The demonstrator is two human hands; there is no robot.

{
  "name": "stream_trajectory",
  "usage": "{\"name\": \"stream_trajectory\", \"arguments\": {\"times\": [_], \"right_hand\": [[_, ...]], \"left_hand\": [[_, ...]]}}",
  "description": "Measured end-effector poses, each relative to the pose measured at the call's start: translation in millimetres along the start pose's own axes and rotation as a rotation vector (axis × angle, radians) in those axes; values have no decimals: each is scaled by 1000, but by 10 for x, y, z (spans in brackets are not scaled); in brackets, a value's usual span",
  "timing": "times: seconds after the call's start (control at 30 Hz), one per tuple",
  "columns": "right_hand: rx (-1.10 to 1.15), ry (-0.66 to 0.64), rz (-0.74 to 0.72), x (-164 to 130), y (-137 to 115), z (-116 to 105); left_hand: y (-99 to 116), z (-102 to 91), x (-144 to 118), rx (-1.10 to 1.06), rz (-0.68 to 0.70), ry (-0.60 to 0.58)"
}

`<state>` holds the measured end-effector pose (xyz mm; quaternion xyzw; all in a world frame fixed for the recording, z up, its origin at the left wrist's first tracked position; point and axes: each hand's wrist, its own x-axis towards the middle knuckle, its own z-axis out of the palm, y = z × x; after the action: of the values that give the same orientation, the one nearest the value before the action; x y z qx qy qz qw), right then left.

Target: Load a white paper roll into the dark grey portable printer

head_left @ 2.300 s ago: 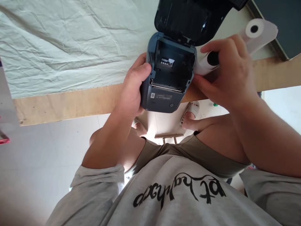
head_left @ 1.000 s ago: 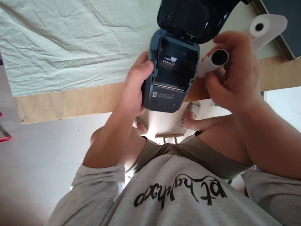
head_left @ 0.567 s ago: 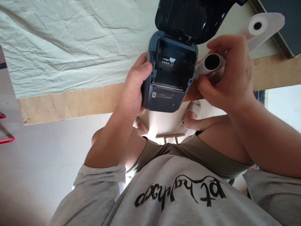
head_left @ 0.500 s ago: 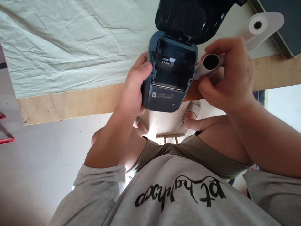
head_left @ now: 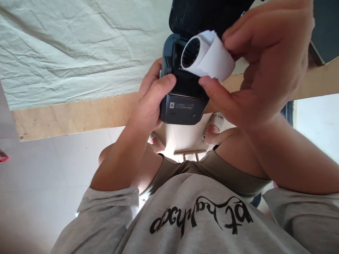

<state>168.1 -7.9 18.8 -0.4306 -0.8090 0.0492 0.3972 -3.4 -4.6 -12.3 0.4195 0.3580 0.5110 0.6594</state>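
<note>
My left hand [head_left: 156, 93] is wrapped round the left side of a dark portable label printer [head_left: 181, 113], thumb on its rim. The printer's black lid [head_left: 196, 17] stands swung up, so the paper bay shows in part. Between thumb and fingers, my right hand [head_left: 265, 63] pinches a small white paper roll [head_left: 217, 61]. This roll is tilted over the right part of the bay, its hollow dark core facing left and its loose paper edge lifted a little. It hides much of the bay; I cannot tell whether it touches the printer.
A pale wrinkled cloth [head_left: 79, 46] covers the table, with a bare wooden edge [head_left: 74, 121] along the front. A dark flat panel [head_left: 325, 28] lies at the far right. Below are my legs, a small wooden stool [head_left: 189, 152] and the tiled floor [head_left: 53, 169].
My right hand has lifted the paper roll from beside the printer up over its bay and turned it. The second white roll at right is hidden now. My left hand holds the printer as before.
</note>
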Motion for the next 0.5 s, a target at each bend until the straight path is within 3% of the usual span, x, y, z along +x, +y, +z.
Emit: {"name": "stream_trajectory", "arguments": {"times": [0.07,0.23,0.33,0.4,0.5], "right_hand": [[-132,25,-78,56,-18,14],[-182,-42,-22,73,-67,10],[-172,-43,-70,22,-122,16],[-127,-59,-140,-16,-134,35],[-32,-100,-238,-63,-82,50]], "left_hand": [[-5,3,-7,-11,-4,-18],[24,36,-21,-8,73,-45],[-27,-68,56,-63,143,-127],[-83,-177,125,-46,183,-272],[-120,-268,162,10,161,-271]]}}
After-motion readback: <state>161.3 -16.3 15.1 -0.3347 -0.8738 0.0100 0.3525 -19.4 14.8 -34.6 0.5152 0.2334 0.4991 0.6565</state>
